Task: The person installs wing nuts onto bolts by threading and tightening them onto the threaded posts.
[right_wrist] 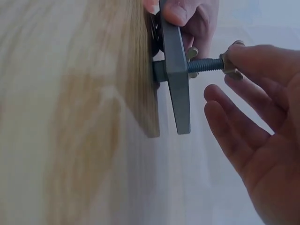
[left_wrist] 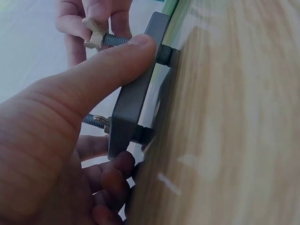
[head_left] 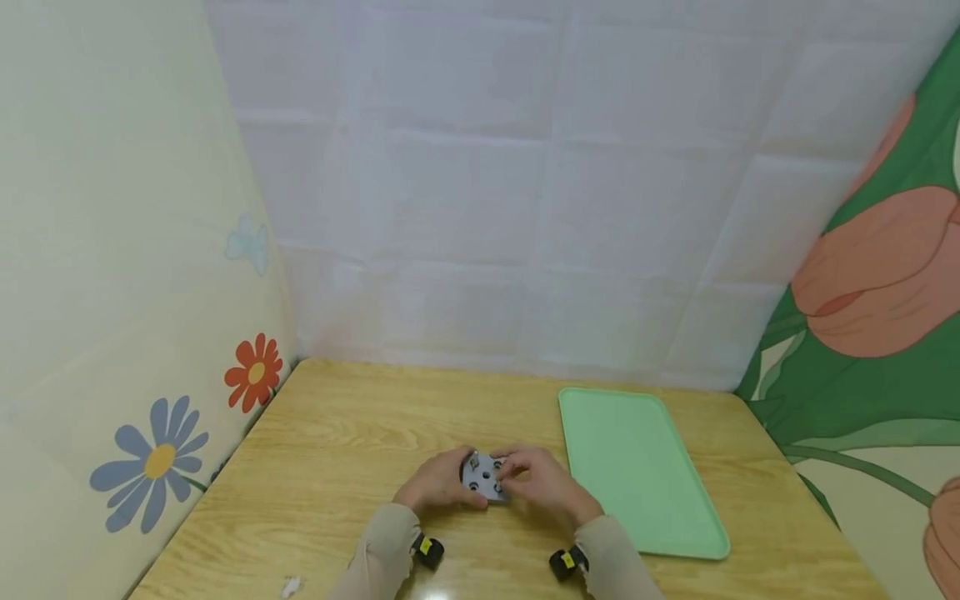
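Observation:
A grey metal plate [head_left: 489,488] with several holes and bolts is held just above the table between both hands. My left hand [head_left: 438,481] grips its left side, thumb on the upper face and fingers beneath, as the left wrist view shows. Threaded bolts [right_wrist: 206,65] pass up through the plate, their dark round heads [left_wrist: 165,55] below it. With its fingertips my right hand [head_left: 546,482] pinches a brass-coloured wing nut [right_wrist: 228,64] at the tip of one bolt. Another wing nut [left_wrist: 108,124] sits low on a second bolt, near the plate's surface.
A light green tray [head_left: 637,467] lies on the wooden table [head_left: 360,408], to the right of my hands. A small white scrap [head_left: 291,587] is at the front left. White cloth [head_left: 465,208] hangs behind the table, with patterned sheets at both sides.

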The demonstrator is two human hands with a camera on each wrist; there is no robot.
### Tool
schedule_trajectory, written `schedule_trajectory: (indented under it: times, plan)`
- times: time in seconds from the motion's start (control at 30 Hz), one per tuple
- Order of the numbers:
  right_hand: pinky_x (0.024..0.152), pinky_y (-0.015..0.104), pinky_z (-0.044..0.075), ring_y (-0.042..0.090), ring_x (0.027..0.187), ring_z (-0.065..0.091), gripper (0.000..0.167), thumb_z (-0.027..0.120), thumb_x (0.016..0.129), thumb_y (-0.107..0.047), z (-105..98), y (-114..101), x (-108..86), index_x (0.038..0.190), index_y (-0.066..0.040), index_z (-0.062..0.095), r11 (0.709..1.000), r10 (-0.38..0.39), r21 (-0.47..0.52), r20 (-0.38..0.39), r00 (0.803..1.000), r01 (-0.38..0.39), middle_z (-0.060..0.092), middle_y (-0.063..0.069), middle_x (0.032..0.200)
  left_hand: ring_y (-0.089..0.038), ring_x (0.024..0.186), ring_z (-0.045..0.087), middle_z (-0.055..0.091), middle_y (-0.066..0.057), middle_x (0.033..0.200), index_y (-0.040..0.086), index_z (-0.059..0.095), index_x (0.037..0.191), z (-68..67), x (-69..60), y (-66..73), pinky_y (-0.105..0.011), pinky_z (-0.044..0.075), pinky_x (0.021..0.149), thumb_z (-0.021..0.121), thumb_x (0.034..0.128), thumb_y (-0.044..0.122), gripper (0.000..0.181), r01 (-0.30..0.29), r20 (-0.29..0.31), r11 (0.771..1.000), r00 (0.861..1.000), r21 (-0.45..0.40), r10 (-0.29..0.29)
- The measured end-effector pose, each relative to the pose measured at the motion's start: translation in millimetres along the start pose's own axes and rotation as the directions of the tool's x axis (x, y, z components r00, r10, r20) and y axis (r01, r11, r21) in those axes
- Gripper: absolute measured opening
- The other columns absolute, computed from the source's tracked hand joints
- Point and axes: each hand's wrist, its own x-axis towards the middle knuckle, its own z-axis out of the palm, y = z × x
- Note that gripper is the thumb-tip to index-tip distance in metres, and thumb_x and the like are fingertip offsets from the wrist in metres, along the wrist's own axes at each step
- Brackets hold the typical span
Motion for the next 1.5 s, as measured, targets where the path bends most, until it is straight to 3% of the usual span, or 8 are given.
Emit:
schedule_trajectory:
  times: [0.27, 0.57, 0.87, 1.1, 1.3, 1.37, 1.5]
  plan:
    - [0.073, 0.025, 0.05, 0.005, 0.081, 0.059, 0.003, 0.07, 0.086, -0.012, 2.3, -3.0, 1.0, 0.084, -0.014, 0.07, 0.991, -0.027, -0.132, -0.027, 0.999, 0.023, 0.066, -0.007, 0.087, -0.016, 0.09, 0.053, 0.059, -0.003, 0.113, 0.005, 0.046, 0.136, 1.0, -0.8, 0.5, -0.039, 0.044, 0.079, 0.084, 0.0639, 0.048, 0.092, 0.008, -0.005, 1.0, 1.0, -0.005, -0.008]
    - [0.075, 0.028, 0.047, 0.008, 0.084, 0.056, 0.027, 0.056, 0.085, 0.002, -5.9, -6.5, -1.8, 0.095, -0.017, 0.071, 0.99, 0.093, -0.112, 0.012, 0.996, -0.091, 0.062, -0.012, 0.091, -0.017, 0.092, 0.053, 0.058, -0.005, 0.115, 0.003, 0.043, 0.138, -0.2, 0.9, 2.1, -0.042, 0.043, 0.084, 0.084, 0.0646, 0.044, 0.094, 0.002, -0.002, 0.999, 1.0, -0.042, -0.002]
    - [0.08, 0.029, 0.049, 0.014, 0.097, 0.06, 0.005, 0.067, 0.088, -0.013, -3.6, -7.1, 1.3, 0.089, -0.013, 0.072, 0.993, -0.004, -0.12, -0.005, 1.0, 0.004, 0.064, 0.003, 0.114, -0.016, 0.09, 0.052, 0.057, -0.004, 0.115, 0.004, 0.043, 0.139, 0.5, 2.4, -1.2, -0.039, 0.043, 0.079, 0.082, 0.0664, 0.048, 0.093, 0.0, 0.003, 1.0, 1.0, -0.024, 0.0]
    - [0.07, 0.025, 0.05, 0.005, 0.079, 0.058, 0.002, 0.069, 0.087, -0.014, 1.0, -3.8, 1.7, 0.086, -0.013, 0.072, 0.99, -0.019, -0.141, -0.036, 0.999, 0.013, 0.064, -0.007, 0.087, -0.015, 0.089, 0.052, 0.057, -0.002, 0.113, 0.006, 0.043, 0.138, 0.8, 2.4, -1.0, -0.038, 0.043, 0.078, 0.082, 0.0665, 0.049, 0.092, -0.007, 0.006, 1.0, 1.0, -0.001, 0.007]
    - [0.065, 0.022, 0.048, 0.002, 0.075, 0.055, 0.005, 0.07, 0.087, -0.02, 2.9, -2.1, 1.0, 0.085, -0.015, 0.071, 0.986, -0.005, -0.169, -0.028, 1.0, 0.0, 0.061, -0.012, 0.085, -0.014, 0.087, 0.052, 0.058, 0.001, 0.109, 0.007, 0.045, 0.136, 1.7, 1.8, -1.2, -0.037, 0.043, 0.077, 0.082, 0.0667, 0.048, 0.089, -0.009, 0.008, 1.0, 1.0, -0.008, 0.009]
    - [0.066, 0.023, 0.048, 0.003, 0.075, 0.055, 0.005, 0.066, 0.089, -0.016, 2.5, -2.2, 0.3, 0.087, -0.016, 0.071, 0.986, 0.002, -0.168, -0.017, 1.0, -0.005, 0.061, -0.011, 0.085, -0.014, 0.087, 0.052, 0.058, 0.001, 0.108, 0.006, 0.045, 0.136, 1.8, 1.4, -1.3, -0.037, 0.043, 0.077, 0.082, 0.0665, 0.048, 0.089, -0.01, 0.009, 1.0, 1.0, -0.014, 0.01]
    - [0.068, 0.025, 0.047, 0.005, 0.077, 0.055, 0.021, 0.055, 0.088, -0.003, 0.5, -2.3, -1.1, 0.093, -0.015, 0.072, 0.99, 0.028, -0.141, -0.006, 1.0, -0.028, 0.062, -0.011, 0.086, -0.015, 0.088, 0.052, 0.058, -0.001, 0.11, 0.005, 0.045, 0.137, 1.7, 1.1, -1.5, -0.038, 0.044, 0.079, 0.083, 0.066, 0.047, 0.091, -0.007, 0.007, 1.0, 1.0, -0.02, 0.007]
